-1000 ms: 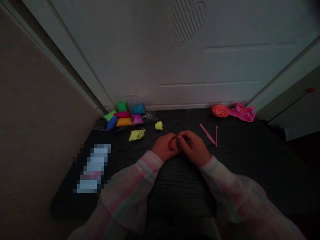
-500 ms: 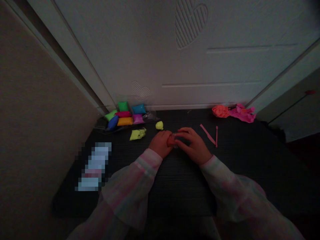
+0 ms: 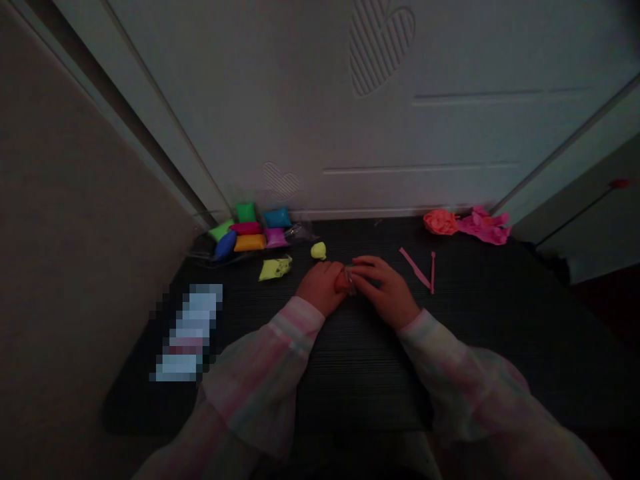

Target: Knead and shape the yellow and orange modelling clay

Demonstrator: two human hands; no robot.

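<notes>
My left hand (image 3: 320,288) is closed around a small orange-red clay packet (image 3: 343,281) over the middle of the table. A clear, crinkled end of its wrapper pokes out toward my right hand (image 3: 387,291). The fingertips of that hand are closed at this clear end, though dim light hides the exact grip. Just beyond my left hand lies a yellow lump of clay (image 3: 319,251). Left of it is a flat, torn-looking yellow packet (image 3: 275,269). Two pink modelling tools (image 3: 416,268) rest right of my right hand.
Several coloured clay packets (image 3: 250,242) sit in clear plastic at the back left. An orange crumpled piece (image 3: 441,223) and a pink one (image 3: 484,226) lie at the back right. A blurred-out bright rectangle (image 3: 190,333) is on the left of the dark table (image 3: 360,380). A white panel (image 3: 300,120) stands behind.
Both hands stay in nearly the same place. My right fingers have shifted slightly at the clear end of the packet. Nothing else has visibly moved.
</notes>
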